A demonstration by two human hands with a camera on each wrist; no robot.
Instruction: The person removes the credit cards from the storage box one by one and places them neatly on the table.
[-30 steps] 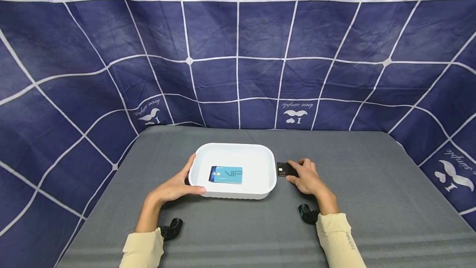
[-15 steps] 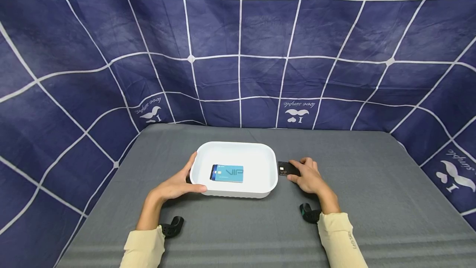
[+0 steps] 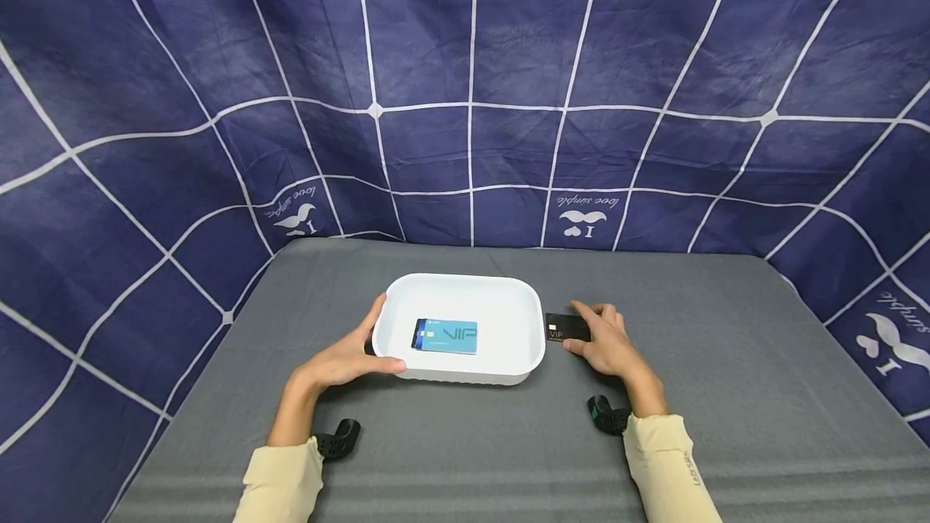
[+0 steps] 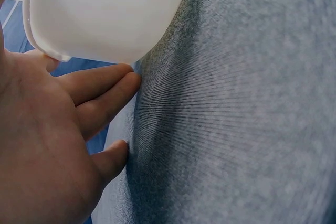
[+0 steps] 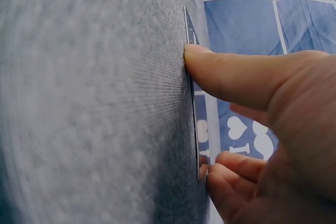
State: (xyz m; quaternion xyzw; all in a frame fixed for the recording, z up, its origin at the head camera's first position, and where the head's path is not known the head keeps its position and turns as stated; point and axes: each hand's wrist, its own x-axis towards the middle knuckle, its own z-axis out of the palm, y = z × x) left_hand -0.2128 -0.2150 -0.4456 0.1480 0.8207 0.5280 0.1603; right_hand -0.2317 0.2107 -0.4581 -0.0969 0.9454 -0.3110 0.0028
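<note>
A white plastic box (image 3: 501, 317) without a lid rests on the grey cloth. My left hand (image 3: 341, 357) holds its left end, thumb on the near rim and index finger along the left side; the other fingers (image 4: 107, 98) stretch below the rim. Inside lies a light blue VIP card (image 3: 450, 337), overlapping a dark blue card (image 3: 417, 334). Just right of the box, a black VIP card (image 3: 563, 328) lies flat on the cloth. My right hand (image 3: 606, 341) grips its right part, thumb at the near edge and index finger at the far edge. That end is partly hidden.
Grey cloth (image 3: 465, 450) covers the work surface. Behind and at both sides hangs a dark blue curtain (image 3: 523, 152) with white grid lines. Black wrist devices (image 3: 609, 416) sit at both cream sleeves (image 3: 664, 458).
The view has tilted slightly. My right index finger has moved from on top of the black card to its far edge. My left hand stays on the box.
</note>
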